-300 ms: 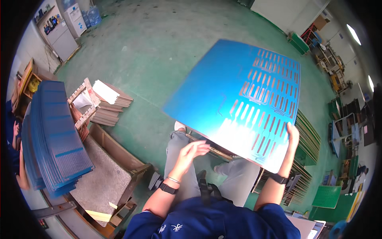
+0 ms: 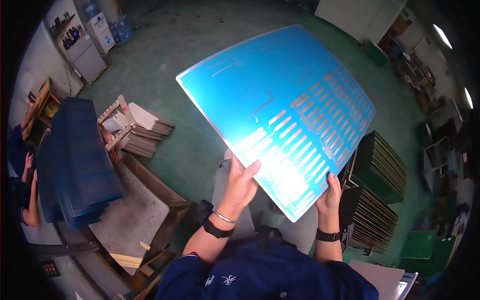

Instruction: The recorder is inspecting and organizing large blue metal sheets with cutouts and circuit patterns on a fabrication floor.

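A large thin circuit board panel [image 2: 240,95], bright blue with rows of copper-coloured strips and fine traces, is held up in front of me, tilted, with strong glare on its near corner. My left hand [image 2: 241,185] grips its near left edge, thumb on the upper face and fingers hidden beneath. On the near right edge my right hand [image 2: 330,195] is closed, thumb on top, its other fingers mostly behind the panel.
At left, a thick stack of blue sheets [image 2: 82,160] stands beside a grey-topped bench [image 2: 132,220]. Another person's arm [image 2: 31,205] shows at the far left. Slotted racks of panels [image 2: 382,165] stand at right. Stacked boards [image 2: 150,132] lie beyond the bench.
My left hand has gone from free beside the panel to gripping its edge. The panel has risen and turned, its far left corner swinging up and left. My right hand has moved left and down.
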### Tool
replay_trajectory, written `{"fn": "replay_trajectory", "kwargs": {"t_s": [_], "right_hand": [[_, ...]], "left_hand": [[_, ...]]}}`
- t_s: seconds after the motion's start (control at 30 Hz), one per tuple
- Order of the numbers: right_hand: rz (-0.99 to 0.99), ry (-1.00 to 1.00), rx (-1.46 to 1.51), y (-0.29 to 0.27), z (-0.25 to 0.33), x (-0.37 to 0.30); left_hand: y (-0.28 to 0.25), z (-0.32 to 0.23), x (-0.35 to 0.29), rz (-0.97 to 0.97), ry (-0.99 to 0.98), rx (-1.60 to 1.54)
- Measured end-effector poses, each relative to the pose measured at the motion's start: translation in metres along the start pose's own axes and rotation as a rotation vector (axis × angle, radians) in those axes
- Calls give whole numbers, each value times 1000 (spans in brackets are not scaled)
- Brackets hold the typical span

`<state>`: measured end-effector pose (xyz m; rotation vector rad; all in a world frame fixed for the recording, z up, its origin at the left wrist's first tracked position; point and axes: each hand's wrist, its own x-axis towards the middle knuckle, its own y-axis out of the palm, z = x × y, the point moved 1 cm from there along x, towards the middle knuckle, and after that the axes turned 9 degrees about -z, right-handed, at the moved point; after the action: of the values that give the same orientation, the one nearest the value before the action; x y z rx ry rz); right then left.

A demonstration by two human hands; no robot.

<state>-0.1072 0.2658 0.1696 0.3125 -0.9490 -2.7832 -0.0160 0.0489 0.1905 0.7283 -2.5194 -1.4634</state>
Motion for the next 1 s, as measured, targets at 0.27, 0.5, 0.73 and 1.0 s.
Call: {"fn": "replay_trajectory", "kwargs": {"t_s": [0.27,0.5,0.73,1.0], "right_hand": [[-137,-232,224,-99,85,36],[-446,-360,108,-131,141,4],[-513,-375,173,-144,134,-15],[-484,-397,163,-139,133,-21]], "left_hand": [[-27,-34,-12,-65,37,130],[-29,-31,-2,-15,9,186],[-35,-19,4,-14,-39,219],[-55,-12,8,-67,-78,187]]}}
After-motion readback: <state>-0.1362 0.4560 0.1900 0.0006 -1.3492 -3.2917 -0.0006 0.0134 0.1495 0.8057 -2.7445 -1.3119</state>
